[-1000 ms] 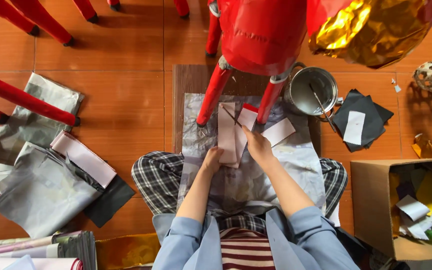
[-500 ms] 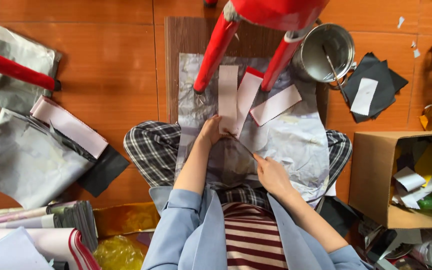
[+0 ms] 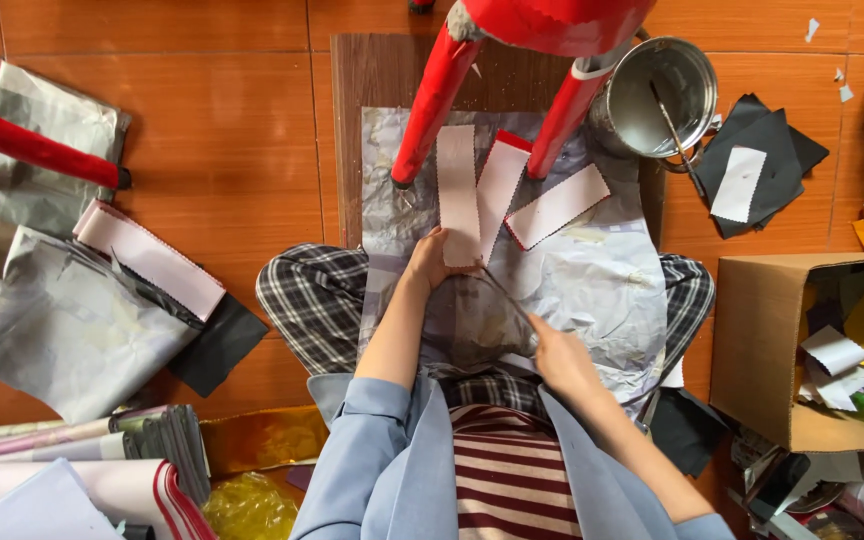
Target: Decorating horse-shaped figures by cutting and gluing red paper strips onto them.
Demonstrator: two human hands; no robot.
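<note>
— Left hand (image 3: 430, 262)?
— Pressing flat on a white zigzag-edged paper strip (image 3: 458, 193), mid silver foil sheet (image 3: 607, 290)

— Right hand (image 3: 562, 355)?
— Closed around a thin stick (image 3: 505, 295), near the foil's lower edge

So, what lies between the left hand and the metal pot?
In the head view, between the left hand and the metal pot lie white zigzag-edged strips on the silver sheet, and a red leg of the figure.

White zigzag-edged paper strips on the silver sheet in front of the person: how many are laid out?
3. One under the left hand at, one overlapping it, leaning right, one slanted further right. More may be hidden.
</note>
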